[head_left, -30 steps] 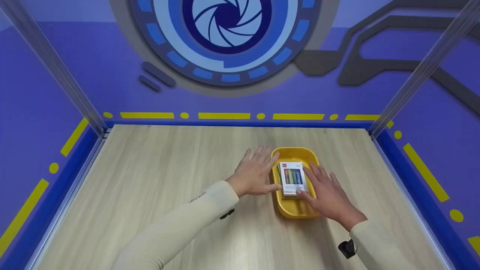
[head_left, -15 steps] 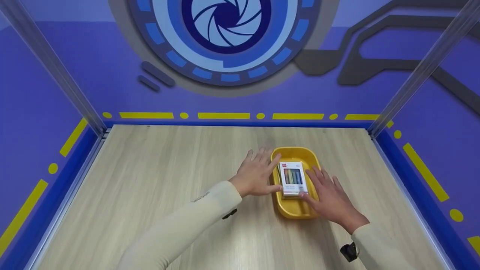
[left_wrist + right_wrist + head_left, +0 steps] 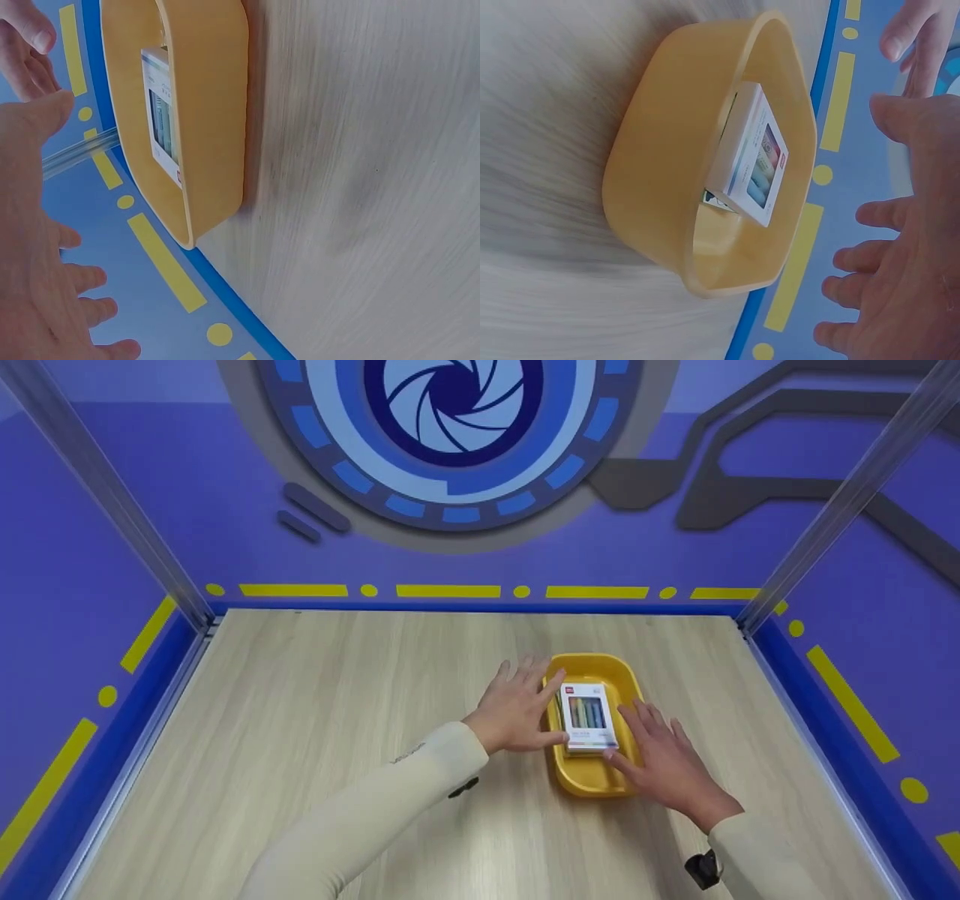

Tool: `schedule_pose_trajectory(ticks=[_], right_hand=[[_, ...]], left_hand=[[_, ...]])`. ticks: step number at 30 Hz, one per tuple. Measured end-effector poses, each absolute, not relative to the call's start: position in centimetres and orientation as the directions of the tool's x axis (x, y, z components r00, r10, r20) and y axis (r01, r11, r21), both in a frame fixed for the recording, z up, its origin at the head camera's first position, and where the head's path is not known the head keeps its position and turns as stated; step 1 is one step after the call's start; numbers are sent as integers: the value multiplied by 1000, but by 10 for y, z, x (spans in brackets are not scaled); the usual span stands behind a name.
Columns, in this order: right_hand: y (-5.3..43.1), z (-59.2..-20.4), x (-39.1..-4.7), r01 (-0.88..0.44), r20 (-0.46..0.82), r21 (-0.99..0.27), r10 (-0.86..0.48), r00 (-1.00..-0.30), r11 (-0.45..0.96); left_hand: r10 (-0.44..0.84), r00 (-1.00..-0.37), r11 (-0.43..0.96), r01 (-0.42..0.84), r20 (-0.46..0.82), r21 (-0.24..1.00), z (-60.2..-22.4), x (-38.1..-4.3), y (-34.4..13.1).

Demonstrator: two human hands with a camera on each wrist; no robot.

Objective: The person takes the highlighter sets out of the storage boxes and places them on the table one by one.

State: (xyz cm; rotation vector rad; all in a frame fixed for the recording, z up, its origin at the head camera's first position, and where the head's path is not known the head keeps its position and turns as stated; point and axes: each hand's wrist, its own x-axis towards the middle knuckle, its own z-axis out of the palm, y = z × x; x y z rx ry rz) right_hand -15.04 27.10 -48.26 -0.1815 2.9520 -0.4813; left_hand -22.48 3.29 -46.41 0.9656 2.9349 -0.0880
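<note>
A yellow plastic basin (image 3: 595,787) stands on the table, right of centre. In it lies a white box of coloured chalk-like sticks (image 3: 589,720), its window facing up; the right wrist view shows another item's edge under the box (image 3: 718,200). My left hand (image 3: 517,709) hovers at the basin's left rim, fingers spread and holding nothing. Over the right rim is my right hand (image 3: 664,761), fingers also spread, its thumb tip overlapping the box's near corner in the head view. Both wrist views show a gap between palm and basin.
The wood-grain tabletop (image 3: 337,682) stretches left of the basin. Blue printed panels (image 3: 450,562) with yellow dashes enclose the back and sides. Clear corner posts (image 3: 840,502) rise at the rear corners.
Both hands have drifted slightly to the right, the right hand drawing a little away from the box. Basin and box have stayed in place.
</note>
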Motion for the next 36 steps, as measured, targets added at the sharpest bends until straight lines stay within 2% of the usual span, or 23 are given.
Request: schedule_pose_trajectory(ticks=[5,19,36], right_hand=[[272,-483,-152,-69,-170,-324,-130,-977,943],[277,-487,-151,-49,-192,-327,-117,-974,944],[286,-490,-144,-50,-194,-331,-120,-974,942]], left_hand=[[596,-800,800,599,-63,-44,-465,-224,33],[596,-799,801,599,-85,-11,-468,-224,38],[616,-781,778,624,-101,-75,-473,-226,50]])
